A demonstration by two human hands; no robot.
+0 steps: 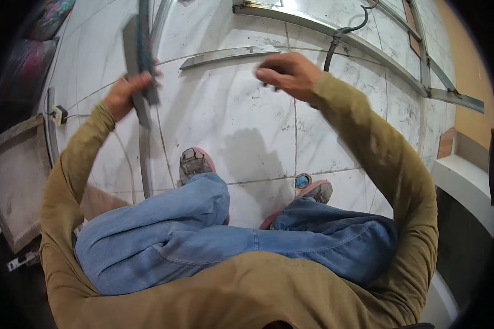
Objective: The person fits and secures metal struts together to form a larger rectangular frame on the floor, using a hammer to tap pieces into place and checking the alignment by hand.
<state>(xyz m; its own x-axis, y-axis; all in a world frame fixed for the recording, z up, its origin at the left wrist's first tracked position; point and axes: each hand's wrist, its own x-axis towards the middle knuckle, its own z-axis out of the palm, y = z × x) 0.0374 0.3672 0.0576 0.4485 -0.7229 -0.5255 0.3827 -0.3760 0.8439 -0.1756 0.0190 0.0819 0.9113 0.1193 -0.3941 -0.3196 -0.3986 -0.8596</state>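
My left hand point(127, 94) is closed around flat grey metal strips point(130, 46), raised above the tiled floor at the left. One strip looks darker and overlaps the other; motion blurs them a little. On the right, my right hand point(292, 75) hangs over the floor with its fingers curled in, and nothing shows in it. Just left of it, a loose metal piece point(225, 57) with a pointed end lies on the tiles, apart from both hands.
A welded metal frame point(368, 46) spans the far right floor, with a black cable point(330, 52) over its bar. A long metal bar point(144, 159) lies by my left foot. A wood-edged panel point(19, 175) and a small socket box point(59, 115) stand at the left.
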